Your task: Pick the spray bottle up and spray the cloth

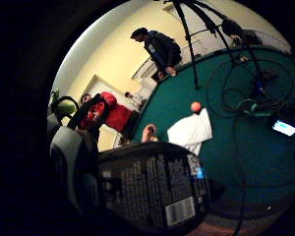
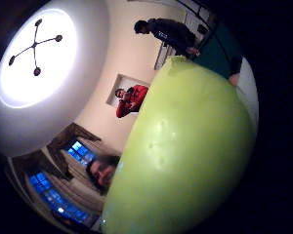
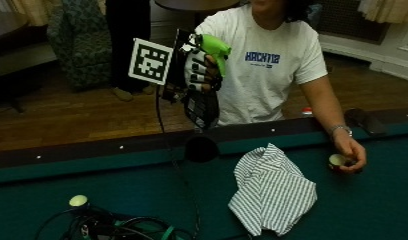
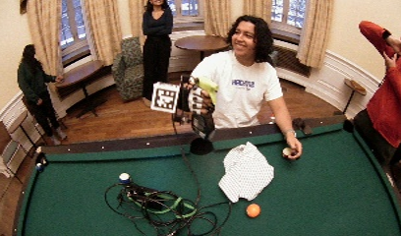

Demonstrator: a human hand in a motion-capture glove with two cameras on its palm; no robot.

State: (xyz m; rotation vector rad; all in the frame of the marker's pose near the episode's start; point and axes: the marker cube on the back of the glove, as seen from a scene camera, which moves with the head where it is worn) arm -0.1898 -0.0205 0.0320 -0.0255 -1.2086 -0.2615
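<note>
Cables (image 3: 117,225) in a tangle at the counter's (image 3: 364,205) near edge. Striped cloth (image 3: 272,190) crumpled on the green felt, bare hand (image 3: 348,154) resting beside it. Beyond the far rail, right hand (image 3: 199,67) raised at chest height, grip clamped around the green-topped bottle (image 3: 207,80), well above the cloth.

Bare felt around cloth (image 3: 272,189), cables (image 3: 117,225) well left, orange ball (image 4: 253,210) near

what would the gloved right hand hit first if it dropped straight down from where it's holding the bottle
Probably the table rail or the pocket beneath the right hand and spray bottle, not the cloth; depth is unclear.
</note>
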